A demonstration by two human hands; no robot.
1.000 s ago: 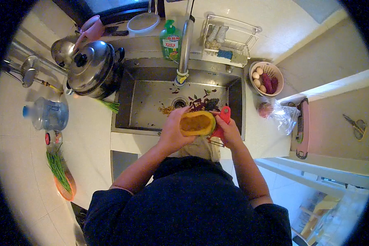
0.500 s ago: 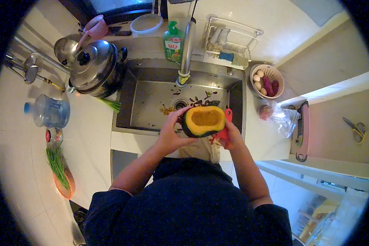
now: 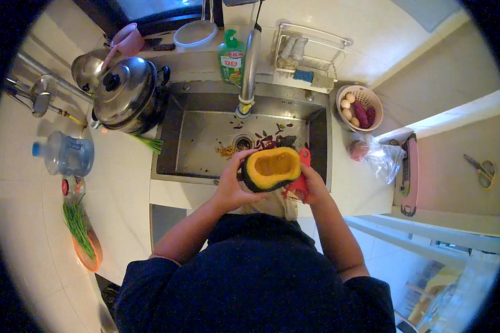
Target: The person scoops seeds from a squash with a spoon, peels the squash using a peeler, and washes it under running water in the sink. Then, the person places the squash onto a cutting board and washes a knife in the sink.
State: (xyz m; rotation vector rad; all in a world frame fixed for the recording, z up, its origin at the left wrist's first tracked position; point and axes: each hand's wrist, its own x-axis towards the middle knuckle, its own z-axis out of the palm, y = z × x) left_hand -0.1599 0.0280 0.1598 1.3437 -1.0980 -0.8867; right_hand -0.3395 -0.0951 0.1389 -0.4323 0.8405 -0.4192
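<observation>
A halved, hollowed pumpkin (image 3: 272,168) with orange flesh and dark green skin is held over the sink's front edge, its cut face tilted up. My left hand (image 3: 231,186) grips its left side, fingers behind and thumb below. My right hand (image 3: 315,186) is wrapped round a red peeler (image 3: 298,186) at the pumpkin's right side; some of its fingers are hidden. Below and behind the pumpkin, dark red peelings (image 3: 269,141) and yellowish seeds (image 3: 225,151) lie in the sink (image 3: 197,133) around the drain.
A lidded pot (image 3: 125,94) and a water jug (image 3: 69,154) stand left. Green soap (image 3: 231,58) and the faucet (image 3: 250,72) are behind the sink. To the right are a basket (image 3: 375,100) with eggs, a plastic bag (image 3: 384,158) and a pink board (image 3: 411,175). Green stalks (image 3: 79,227) lie at lower left.
The pumpkin's cut face has turned upward since the first frame, showing more of its hollow. Over the last half second, the pumpkin and both hands shifted slightly left.
</observation>
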